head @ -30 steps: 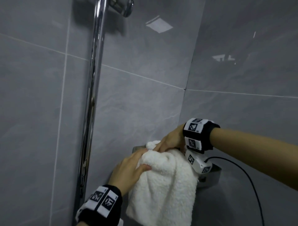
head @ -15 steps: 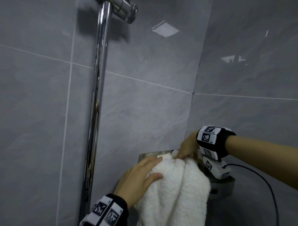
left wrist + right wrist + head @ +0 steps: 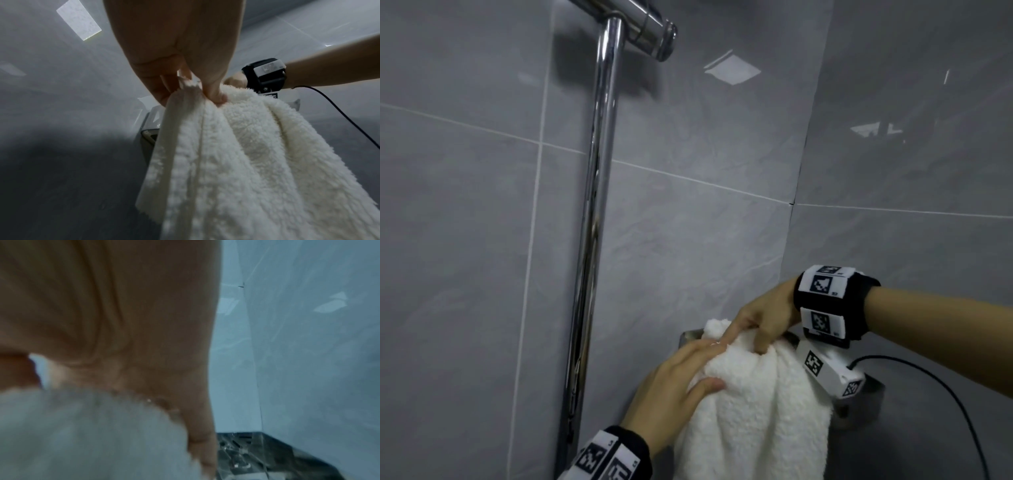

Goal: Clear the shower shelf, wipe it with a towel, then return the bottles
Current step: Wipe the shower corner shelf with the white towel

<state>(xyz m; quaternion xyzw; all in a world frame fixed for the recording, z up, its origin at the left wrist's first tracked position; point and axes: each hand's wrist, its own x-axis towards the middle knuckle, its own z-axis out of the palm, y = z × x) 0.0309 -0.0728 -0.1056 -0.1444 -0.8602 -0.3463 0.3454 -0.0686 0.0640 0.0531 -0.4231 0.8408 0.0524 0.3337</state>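
Both my left hand and right hand pinch the soft, light white towel bunched over the corner shower shelf; best gripped by gathered folds.

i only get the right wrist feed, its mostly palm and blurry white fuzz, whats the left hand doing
Observer: The left hand holds the white towel by its top, with the thumb pressed into the pile.
Operator: how much of the towel is on the shelf
Observer: Only the top bunch; the rest hangs down over the front of the metal shelf.
Operator: any bottles on the shelf
Observer: None show in any view, though the towel and both hands cover much of the shelf.
Operator: anything close on the left side
Observer: A vertical chrome shower pipe runs up the wall, left of the shelf.
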